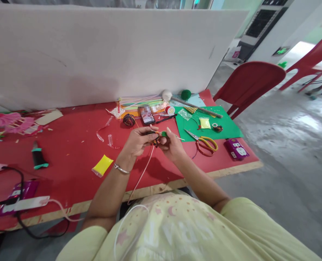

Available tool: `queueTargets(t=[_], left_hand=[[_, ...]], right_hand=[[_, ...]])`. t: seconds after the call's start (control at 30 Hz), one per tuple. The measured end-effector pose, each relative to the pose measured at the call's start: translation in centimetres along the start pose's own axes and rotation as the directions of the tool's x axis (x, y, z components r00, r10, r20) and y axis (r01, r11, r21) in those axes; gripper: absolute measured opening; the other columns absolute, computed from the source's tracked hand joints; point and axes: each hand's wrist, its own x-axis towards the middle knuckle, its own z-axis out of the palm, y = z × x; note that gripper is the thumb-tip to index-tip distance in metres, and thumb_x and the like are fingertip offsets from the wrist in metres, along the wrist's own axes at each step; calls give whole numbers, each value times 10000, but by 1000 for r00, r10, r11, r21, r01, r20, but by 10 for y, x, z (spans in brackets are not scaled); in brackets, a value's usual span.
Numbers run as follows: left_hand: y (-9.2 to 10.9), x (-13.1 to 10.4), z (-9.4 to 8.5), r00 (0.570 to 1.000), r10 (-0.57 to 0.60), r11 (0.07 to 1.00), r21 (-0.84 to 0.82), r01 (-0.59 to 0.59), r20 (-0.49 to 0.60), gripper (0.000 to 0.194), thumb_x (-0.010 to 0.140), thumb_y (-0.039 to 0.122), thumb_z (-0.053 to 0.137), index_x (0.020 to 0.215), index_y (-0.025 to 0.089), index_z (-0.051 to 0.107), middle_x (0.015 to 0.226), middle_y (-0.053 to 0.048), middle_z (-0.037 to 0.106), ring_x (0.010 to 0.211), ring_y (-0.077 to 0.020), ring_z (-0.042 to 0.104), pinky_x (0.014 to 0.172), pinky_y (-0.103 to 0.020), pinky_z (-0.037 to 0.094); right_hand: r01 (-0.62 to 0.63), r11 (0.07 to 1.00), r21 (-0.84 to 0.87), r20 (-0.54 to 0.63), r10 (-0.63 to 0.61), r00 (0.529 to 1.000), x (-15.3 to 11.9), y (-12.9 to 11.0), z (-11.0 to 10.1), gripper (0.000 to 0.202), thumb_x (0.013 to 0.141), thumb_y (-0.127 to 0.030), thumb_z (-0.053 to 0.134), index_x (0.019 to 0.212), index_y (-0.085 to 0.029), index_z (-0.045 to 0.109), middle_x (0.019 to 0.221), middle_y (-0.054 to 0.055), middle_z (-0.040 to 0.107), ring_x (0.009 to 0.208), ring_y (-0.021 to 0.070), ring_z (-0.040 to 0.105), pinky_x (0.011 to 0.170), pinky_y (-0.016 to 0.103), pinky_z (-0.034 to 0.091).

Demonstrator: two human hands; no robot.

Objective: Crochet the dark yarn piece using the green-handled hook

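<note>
My left hand (139, 140) and my right hand (172, 144) meet above the red table covering (76, 152). Both pinch a small dark and orange piece of yarn work (156, 141) between them. The fingers of my right hand also close on a green-handled hook (163, 134), whose thin metal end sticks out to the right. My fingers partly hide the yarn work. Behind my hands lie a ball of multicoloured yarn (128, 120) and a phone (148, 116).
Scissors (204, 143) lie right of my hands, partly on a green sheet (226, 123). A purple box (236, 149) sits at the right edge. Yellow packet (103, 165), black tool (38, 156) and cables (22, 195) are at left. A white board (109, 54) stands behind.
</note>
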Motion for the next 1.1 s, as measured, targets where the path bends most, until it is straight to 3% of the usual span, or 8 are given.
queueTargets(t=[0.1,0.17,0.27,0.4,0.5,0.6,0.87,1.1], left_hand=[[1,3,-8,996,-74,997,3,74,48,488,517,198,948,983,139,813,769,-83,760,469,-38,478,415,-161,211],[-1,4,-11,998,-54,998,33,53,35,525,527,206,943,1031,145,808,745,-65,745,482,-45,481,430,-166,254],[-10,3,-6,982,169,967,209,-149,-81,521,584,212,914,1091,165,802,706,-11,696,566,-78,530,522,-202,402],[-22,1,13,849,469,834,438,-335,-244,428,668,213,859,1093,198,811,844,-33,725,764,-140,614,678,-242,502],[-23,2,23,889,328,944,149,-294,-321,438,632,213,873,1063,187,804,726,2,664,618,-96,560,552,-211,444],[-13,1,20,966,121,983,-109,-149,-228,489,543,171,915,1018,165,799,662,25,627,483,-40,465,425,-171,283],[20,-13,-8,995,-99,995,-16,99,19,476,540,157,932,1002,140,817,589,10,612,425,-7,367,403,-157,160],[28,-12,-13,988,-147,988,56,145,43,481,549,153,914,1018,138,813,574,-9,634,420,-23,389,411,-163,206]], right_hand=[[-226,973,51,120,218,968,5,-6,-1,448,669,-568,841,720,-148,697,490,-86,402,452,33,298,377,154,150],[-198,980,9,90,196,976,5,-7,-2,442,692,-568,827,719,-147,697,502,-80,412,459,36,313,383,158,156],[89,977,-194,-48,-100,994,2,-2,-1,423,784,-571,761,702,-161,696,545,-42,505,486,55,389,414,187,233],[424,768,-481,-61,-512,857,-6,15,4,357,900,-517,668,790,-184,737,661,-4,606,580,87,489,536,229,383],[531,705,-470,-51,-622,781,-7,28,7,343,940,-508,614,846,-204,741,741,9,639,610,102,520,577,254,430],[544,732,-410,-9,-600,800,-2,31,2,357,946,-527,595,891,-211,752,733,9,641,571,103,510,542,263,430],[731,420,-538,524,-513,680,9,-23,-31,236,940,-432,653,987,-258,805,780,38,756,733,174,637,731,341,515],[766,296,-571,671,-369,643,9,-59,-32,191,917,-385,694,1044,-299,809,849,49,789,817,211,666,827,387,508]])
